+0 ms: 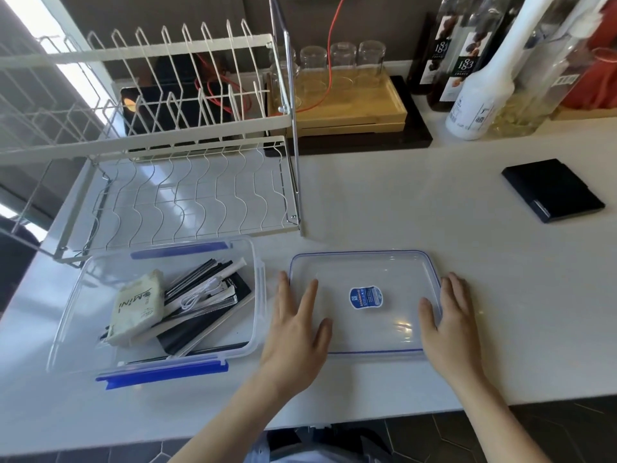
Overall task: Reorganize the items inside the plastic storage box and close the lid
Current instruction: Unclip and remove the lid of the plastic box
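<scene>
A clear plastic storage box [258,295] with blue latches stands open on the white counter at the left. Inside lie a cream tissue pack [137,307], a coiled white cable [200,297], black notebooks [203,325] and several dark and white pens [213,269], piled at an angle. Its clear lid [377,335], blue-edged with a blue sticker, lies flat to the right of the box. My left hand [297,332] rests spread on the lid's left edge. My right hand [450,322] lies on its right edge, fingers apart.
A cream wire dish rack [173,182] stands right behind the box. A wooden tray with upturned glasses [340,91] sits at the back, bottles [474,78] at the back right. A black flat case [552,188] lies on the counter to the right. The counter's front edge runs just below the lid.
</scene>
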